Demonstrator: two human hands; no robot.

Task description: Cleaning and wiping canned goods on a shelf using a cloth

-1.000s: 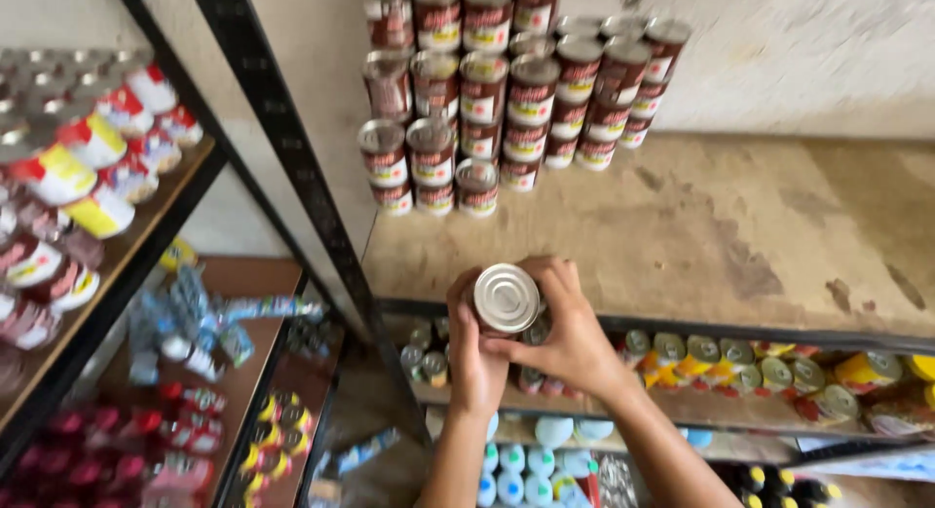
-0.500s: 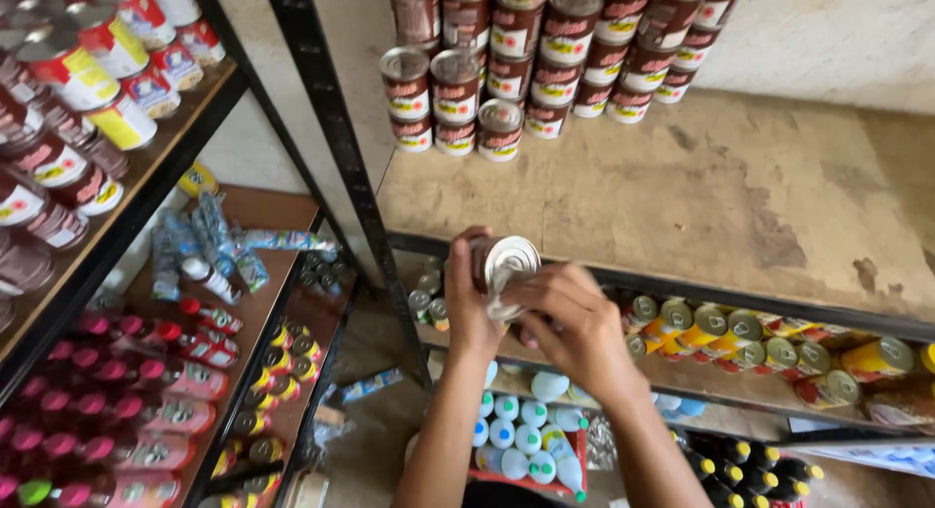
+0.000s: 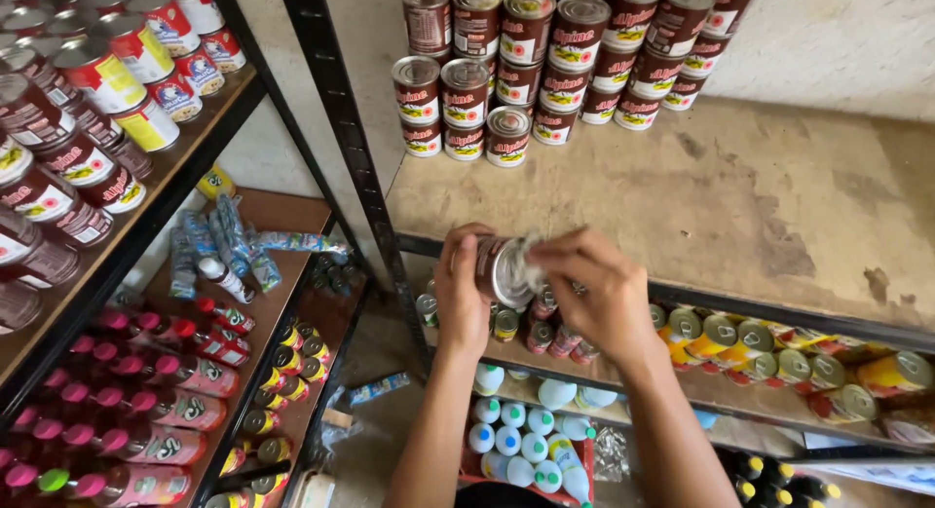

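Both bare forearms rise from the lower edge of the view and converge at centre. Left hand (image 3: 461,299): fingers curled, thumb uppermost, gripping. Right hand (image 3: 599,296): palm down, fingers bent leftward, fingertips pinched together close to the left hand.

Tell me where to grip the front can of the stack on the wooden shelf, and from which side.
Grip the front can around its round side wall, coming from the front, shelf-edge side. It stands upright and foremost, with other cans close behind and to its left, while the wooden shelf before it lies bare.
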